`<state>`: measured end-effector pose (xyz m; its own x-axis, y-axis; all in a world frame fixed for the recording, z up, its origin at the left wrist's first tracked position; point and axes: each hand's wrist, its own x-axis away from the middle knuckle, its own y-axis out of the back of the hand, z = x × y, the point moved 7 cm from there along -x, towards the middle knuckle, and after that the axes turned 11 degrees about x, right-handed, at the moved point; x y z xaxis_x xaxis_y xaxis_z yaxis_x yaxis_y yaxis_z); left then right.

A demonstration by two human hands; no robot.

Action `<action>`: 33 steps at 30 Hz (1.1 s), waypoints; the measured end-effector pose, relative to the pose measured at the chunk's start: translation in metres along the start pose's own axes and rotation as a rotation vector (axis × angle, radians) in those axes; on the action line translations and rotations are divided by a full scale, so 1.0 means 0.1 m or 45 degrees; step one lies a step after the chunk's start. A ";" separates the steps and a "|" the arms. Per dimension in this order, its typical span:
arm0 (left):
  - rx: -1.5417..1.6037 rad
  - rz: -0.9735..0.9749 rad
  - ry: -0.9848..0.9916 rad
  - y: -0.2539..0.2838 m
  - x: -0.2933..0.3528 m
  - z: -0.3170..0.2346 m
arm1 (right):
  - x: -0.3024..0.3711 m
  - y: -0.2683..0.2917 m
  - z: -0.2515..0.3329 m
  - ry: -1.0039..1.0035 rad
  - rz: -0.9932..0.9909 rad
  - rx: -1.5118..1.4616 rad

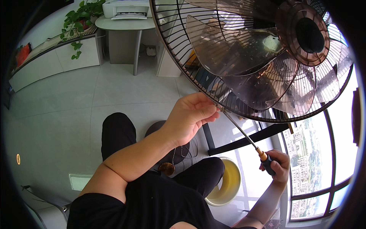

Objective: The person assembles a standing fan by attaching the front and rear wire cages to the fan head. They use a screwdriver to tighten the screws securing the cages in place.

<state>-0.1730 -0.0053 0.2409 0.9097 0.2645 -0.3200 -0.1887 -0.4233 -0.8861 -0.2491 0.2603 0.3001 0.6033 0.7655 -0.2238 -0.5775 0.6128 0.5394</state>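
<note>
A large fan (244, 53) with translucent dark blades and a wire rear grille fills the upper right. My right hand (279, 164) is wrapped round the dark handle of a screwdriver (244, 132), whose long metal shaft slants up and left to the grille's lower rim. At that rim my left hand (192, 118) pinches with thumb and forefinger, right beside the screwdriver's tip. A small metal piece shows at the fingertips, too small to name. The blades carry wet-looking spots, and no front cover is on them.
Below my knees stands a yellow basin (231, 183) on the tiled floor. Between my legs lies a dark wire grille (186, 162). A white printer (127, 9) sits on a round-edged table (126, 23); a trailing plant (78, 23) tops a low white cabinet (76, 53). Tall windows (309, 152) line the right.
</note>
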 end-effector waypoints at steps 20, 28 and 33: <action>-0.063 -0.050 -0.046 -0.01 0.02 -0.03 | 0.05 0.00 -0.03 -0.082 -0.012 -0.072; -0.052 -0.051 0.008 -0.03 0.03 -0.01 | 0.18 0.25 -0.03 -0.096 -0.386 0.000; -0.028 -0.053 -0.011 -0.02 0.03 -0.01 | 0.15 0.15 -0.03 -0.121 -0.300 -0.283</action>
<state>-0.1690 -0.0042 0.2423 0.9134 0.2895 -0.2861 -0.1425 -0.4309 -0.8911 -0.2505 0.2813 0.3023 0.7770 0.5825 -0.2387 -0.5156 0.8064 0.2896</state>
